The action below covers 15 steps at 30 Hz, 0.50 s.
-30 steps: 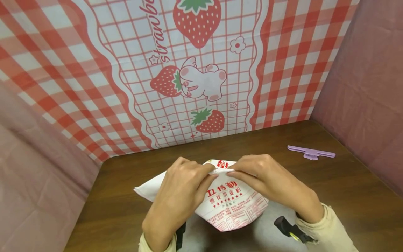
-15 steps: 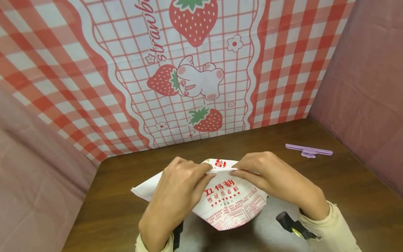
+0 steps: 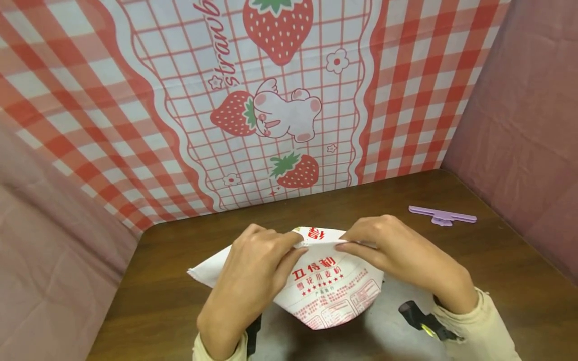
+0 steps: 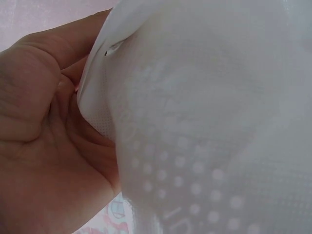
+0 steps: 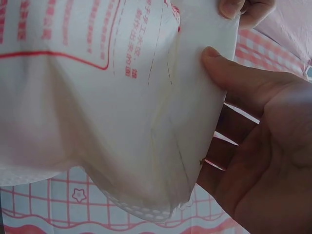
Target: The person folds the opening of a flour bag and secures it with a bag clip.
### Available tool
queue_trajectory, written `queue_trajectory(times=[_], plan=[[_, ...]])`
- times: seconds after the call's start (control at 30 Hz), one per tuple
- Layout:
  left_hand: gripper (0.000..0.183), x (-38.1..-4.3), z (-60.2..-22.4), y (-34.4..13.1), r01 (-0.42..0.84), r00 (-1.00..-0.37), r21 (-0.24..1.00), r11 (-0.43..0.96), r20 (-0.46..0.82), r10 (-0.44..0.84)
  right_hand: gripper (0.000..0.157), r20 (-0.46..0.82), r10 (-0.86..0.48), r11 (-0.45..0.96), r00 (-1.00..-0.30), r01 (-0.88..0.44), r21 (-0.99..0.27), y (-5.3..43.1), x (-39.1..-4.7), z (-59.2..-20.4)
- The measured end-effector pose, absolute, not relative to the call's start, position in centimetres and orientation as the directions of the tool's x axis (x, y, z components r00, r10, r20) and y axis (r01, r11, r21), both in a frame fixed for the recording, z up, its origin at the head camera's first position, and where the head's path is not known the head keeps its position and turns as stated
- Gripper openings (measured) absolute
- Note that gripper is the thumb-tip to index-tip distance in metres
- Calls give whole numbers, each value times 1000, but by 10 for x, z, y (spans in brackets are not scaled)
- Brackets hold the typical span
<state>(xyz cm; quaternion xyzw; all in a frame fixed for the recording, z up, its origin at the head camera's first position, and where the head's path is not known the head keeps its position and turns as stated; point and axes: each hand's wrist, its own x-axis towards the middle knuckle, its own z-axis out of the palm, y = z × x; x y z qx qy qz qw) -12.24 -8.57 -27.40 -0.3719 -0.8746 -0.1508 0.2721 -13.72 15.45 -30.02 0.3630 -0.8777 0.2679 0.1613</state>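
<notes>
A white flour bag (image 3: 331, 288) with red Chinese print is held up in front of the person, its upper edge folded over. My left hand (image 3: 255, 273) pinches this fold near the middle, thumb below and fingers on top. Farther right along the same fold, my right hand (image 3: 390, 245) pinches it between thumb and fingers. A white corner of the bag sticks out left beyond the left hand. In the left wrist view the bag's pale side (image 4: 204, 117) hides the left fingertips. The right thumb (image 5: 231, 73) presses the bag's face in the right wrist view, the other fingers behind it.
A lilac bag clip (image 3: 442, 216) lies on the brown wooden table (image 3: 492, 260) at the back right. Behind stands a red-and-white checked cloth (image 3: 406, 100) with strawberries. Pink drapes (image 3: 524, 125) close off both sides.
The right hand has slid a little to the right along the fold, so the gap between the hands has widened. The left hand keeps its pinch.
</notes>
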Motion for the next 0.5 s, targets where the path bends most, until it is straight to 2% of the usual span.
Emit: queue_trajectory(times=[0.17, 0.5], plan=[[7, -124, -276, -84, 746, -563, 57, 664, 587, 582, 6, 466, -533, 613, -707, -702, -363, 157, -136, -303], [8, -125, -278, -85, 738, -561, 55, 673, 603, 566, 8, 516, -550, 600, -657, -740, -303, 158, -138, -308]])
